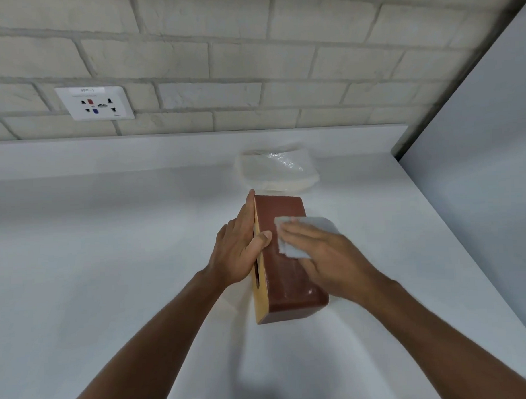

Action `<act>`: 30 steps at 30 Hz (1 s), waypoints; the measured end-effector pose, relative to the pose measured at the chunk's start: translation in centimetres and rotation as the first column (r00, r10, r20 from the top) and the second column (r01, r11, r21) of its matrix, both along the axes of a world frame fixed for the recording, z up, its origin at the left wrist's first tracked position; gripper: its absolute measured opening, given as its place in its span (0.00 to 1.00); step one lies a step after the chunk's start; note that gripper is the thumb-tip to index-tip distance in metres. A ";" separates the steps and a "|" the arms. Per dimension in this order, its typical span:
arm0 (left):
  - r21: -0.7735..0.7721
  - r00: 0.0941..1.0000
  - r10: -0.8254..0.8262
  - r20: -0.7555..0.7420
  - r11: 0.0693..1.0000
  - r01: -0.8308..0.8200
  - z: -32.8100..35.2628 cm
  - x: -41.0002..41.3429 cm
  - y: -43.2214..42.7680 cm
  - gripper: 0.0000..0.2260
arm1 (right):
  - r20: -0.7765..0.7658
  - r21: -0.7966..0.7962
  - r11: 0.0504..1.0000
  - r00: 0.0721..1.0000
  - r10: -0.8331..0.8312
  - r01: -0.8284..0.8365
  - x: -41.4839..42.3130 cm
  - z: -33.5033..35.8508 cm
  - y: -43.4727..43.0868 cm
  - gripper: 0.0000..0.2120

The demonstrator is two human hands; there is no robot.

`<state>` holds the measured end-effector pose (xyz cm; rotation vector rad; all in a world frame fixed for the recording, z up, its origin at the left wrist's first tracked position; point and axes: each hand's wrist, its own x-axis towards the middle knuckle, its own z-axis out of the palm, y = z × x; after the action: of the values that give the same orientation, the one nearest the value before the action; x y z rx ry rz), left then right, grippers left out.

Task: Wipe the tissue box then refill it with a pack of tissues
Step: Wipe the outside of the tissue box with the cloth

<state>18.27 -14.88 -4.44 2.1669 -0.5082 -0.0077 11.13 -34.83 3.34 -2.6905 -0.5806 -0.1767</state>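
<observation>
— What is on the white desk [109,264] by the brick wall [250,50]?

— A brown tissue box [288,288], lying on its side in the middle.

— Who holds it?

— The left hand [237,254]. Its fingers [246,212] lie flat on the wooden face, thumb hooked over the top.

— And the right hand [326,256]?

— Its fingers are flat, close together, pressing a white cloth [313,224] on the box.

— The pack of tissues [277,170]?

— Just behind the box.
</observation>
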 end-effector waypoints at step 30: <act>-0.128 0.948 -0.295 -0.119 0.951 0.280 0.0 -0.2 2.0 0.49 | -0.207 0.018 0.992 0.971 0.123 -0.122 0.4 0.1 1.4 0.27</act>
<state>18.05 -12.91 -4.48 1.9522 -0.7245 -0.2819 11.55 -33.48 3.43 -2.6145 -0.6768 0.1355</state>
